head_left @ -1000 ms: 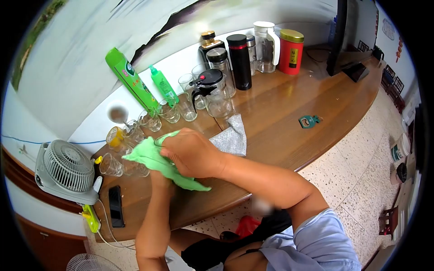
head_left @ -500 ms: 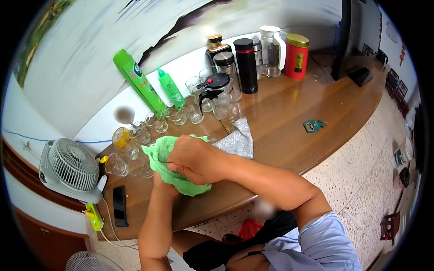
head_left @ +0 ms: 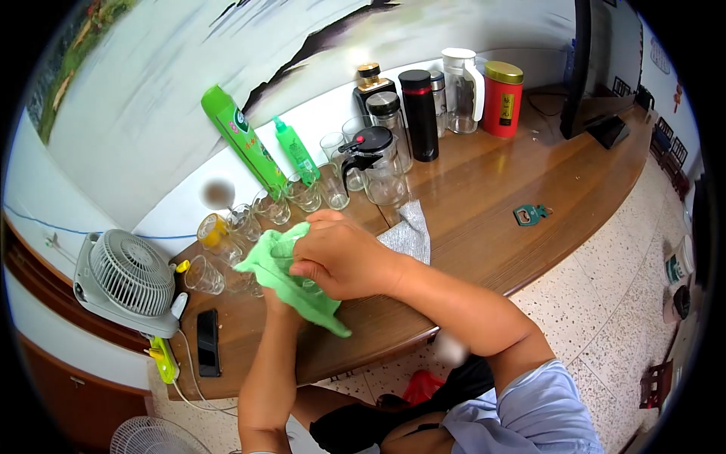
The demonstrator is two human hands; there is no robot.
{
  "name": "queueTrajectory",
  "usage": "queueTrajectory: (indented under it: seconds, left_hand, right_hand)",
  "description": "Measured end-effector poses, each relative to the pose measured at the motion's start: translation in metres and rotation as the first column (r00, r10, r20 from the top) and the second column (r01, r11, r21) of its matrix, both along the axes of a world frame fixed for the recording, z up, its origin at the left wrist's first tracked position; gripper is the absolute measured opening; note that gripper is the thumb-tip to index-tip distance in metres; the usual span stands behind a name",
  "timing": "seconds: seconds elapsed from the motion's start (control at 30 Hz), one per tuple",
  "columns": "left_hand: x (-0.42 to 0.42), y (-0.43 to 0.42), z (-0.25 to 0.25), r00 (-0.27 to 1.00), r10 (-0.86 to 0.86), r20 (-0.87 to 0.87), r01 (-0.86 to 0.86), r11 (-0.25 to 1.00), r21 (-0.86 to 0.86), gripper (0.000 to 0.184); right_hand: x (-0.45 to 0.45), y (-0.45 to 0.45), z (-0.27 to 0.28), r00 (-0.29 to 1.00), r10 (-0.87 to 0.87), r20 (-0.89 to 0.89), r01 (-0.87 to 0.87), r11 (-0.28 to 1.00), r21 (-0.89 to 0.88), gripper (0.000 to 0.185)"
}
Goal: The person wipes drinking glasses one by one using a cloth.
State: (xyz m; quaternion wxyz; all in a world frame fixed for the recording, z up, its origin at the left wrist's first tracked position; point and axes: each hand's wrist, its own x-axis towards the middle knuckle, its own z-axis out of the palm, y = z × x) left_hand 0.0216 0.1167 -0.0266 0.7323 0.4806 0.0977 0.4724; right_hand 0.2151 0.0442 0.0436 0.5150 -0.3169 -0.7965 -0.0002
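A light green cloth (head_left: 283,265) is bunched between my two hands above the table's front left. My right hand (head_left: 336,253) is closed on it, fingers pushed into its folds and thumb pointing left. My left hand (head_left: 280,304) comes up from below and grips the cloth from underneath; most of its fingers are covered. A small glint like clear glass shows in the folds under my right hand, but its shape is hidden. Just beyond stand several small drinking glasses (head_left: 304,195), and a clear glass (head_left: 204,276) is to the left.
A glass teapot (head_left: 384,181) with a black lid stands behind a grey cloth (head_left: 412,234). Farther back are a black flask (head_left: 420,117), a white-lidded pitcher (head_left: 460,94) and a red canister (head_left: 501,102). A fan (head_left: 128,276) and a phone (head_left: 208,343) are on the left.
My right hand has turned slightly over the cloth. The cloth's lower corner now hangs down to the right, with its folds rearranged. The whole view has shifted a little.
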Motion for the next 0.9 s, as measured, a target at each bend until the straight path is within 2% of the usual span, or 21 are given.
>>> queueTrajectory:
  seconds: [0.07,0.1,0.17,0.2,0.27,0.3,0.33,0.37,0.4,0.43,0.47,0.5,0.53,0.63,0.73,0.77,0.83,0.87,0.9]
  left_hand:
    - [0.009,-0.009,-0.003,0.932,0.301,-0.201,-0.278,0.951,0.134,0.041]
    - [0.015,-0.018,0.006,0.802,0.485,-0.349,-0.339,0.850,0.403,0.043]
    - [0.024,-0.032,0.027,0.863,0.314,-0.396,-0.303,0.949,0.091,0.044]
    - [0.026,-0.035,0.033,0.891,0.225,-0.395,-0.274,0.959,-0.071,0.045]
    - [0.024,-0.034,0.038,0.976,0.019,-0.218,-0.058,0.983,-0.175,0.045]
    - [0.024,-0.033,0.041,0.989,-0.083,-0.118,0.057,0.976,-0.208,0.045]
    - [0.025,-0.027,0.046,0.945,0.018,-0.326,0.032,0.989,0.145,0.047]
    - [0.028,-0.020,0.053,0.863,0.183,-0.471,0.075,0.876,0.477,0.048]
    - [0.028,-0.017,0.057,0.754,0.385,-0.532,0.180,0.658,0.731,0.050]
    - [0.027,-0.029,0.058,0.856,0.186,-0.482,0.095,0.860,0.501,0.050]
    - [0.017,-0.022,0.042,0.936,0.004,-0.353,0.115,0.942,0.315,0.051]
    - [0.005,-0.005,0.015,0.974,-0.149,-0.173,0.172,0.977,0.124,0.051]
    - [0.003,-0.001,0.011,0.965,-0.261,0.039,0.263,0.963,-0.057,0.052]
    - [0.017,-0.025,0.019,0.983,0.094,-0.158,-0.104,0.993,-0.060,0.053]
    - [0.020,-0.022,0.007,0.882,0.338,-0.330,-0.274,0.935,0.225,0.055]
    - [0.015,-0.023,0.007,0.861,0.327,-0.390,-0.251,0.939,0.234,0.048]
    - [0.021,-0.033,0.032,0.973,0.055,-0.223,-0.076,0.993,-0.087,0.049]
    - [0.024,-0.035,0.039,0.993,-0.063,-0.104,0.038,0.972,-0.231,0.049]
    - [0.023,-0.035,0.039,0.990,-0.054,-0.127,0.037,0.990,-0.135,0.050]
  right_hand:
    - [-0.008,-0.001,-0.007,0.987,-0.155,-0.029,0.154,0.987,-0.043,0.025]
    - [-0.007,-0.001,-0.006,0.984,-0.180,-0.016,0.178,0.981,-0.082,0.026]
    - [-0.006,-0.003,-0.007,0.974,-0.228,0.015,0.227,0.960,-0.161,0.026]
    - [-0.003,-0.004,-0.005,0.990,-0.138,0.004,0.135,0.968,-0.214,0.026]
    - [0.005,-0.003,0.001,0.998,0.045,-0.033,-0.053,0.949,-0.312,0.026]
    - [0.005,-0.001,0.004,0.991,0.103,-0.087,-0.119,0.971,-0.206,0.026]
    - [0.005,0.001,0.006,0.977,0.166,-0.134,-0.179,0.979,-0.092,0.027]
    - [0.005,0.003,0.008,0.957,0.234,-0.173,-0.233,0.972,0.023,0.028]
    - [0.004,0.004,0.006,0.960,0.226,-0.166,-0.228,0.974,0.009,0.027]
    - [0.005,0.007,0.002,0.963,0.219,-0.159,-0.222,0.975,-0.004,0.026]
    - [0.005,0.009,0.000,0.966,0.212,-0.150,-0.216,0.976,-0.016,0.025]
    - [0.004,0.008,0.000,0.980,0.153,-0.129,-0.157,0.987,-0.020,0.024]
    - [0.004,0.007,-0.001,0.990,0.093,-0.107,-0.096,0.995,-0.024,0.024]
    - [-0.002,0.001,-0.002,0.995,-0.082,-0.064,0.079,0.995,-0.060,0.024]
    - [-0.005,-0.002,-0.001,0.981,-0.179,-0.067,0.172,0.980,-0.098,0.024]
    - [-0.005,-0.003,-0.001,0.977,-0.198,-0.074,0.190,0.976,-0.109,0.023]
    - [0.003,-0.003,0.003,0.996,0.004,-0.092,-0.020,0.984,-0.177,0.017]
    - [0.007,-0.002,0.005,0.989,0.106,-0.106,-0.127,0.969,-0.210,0.014]
    - [0.009,0.001,0.006,0.981,0.148,-0.124,-0.164,0.978,-0.131,0.014]
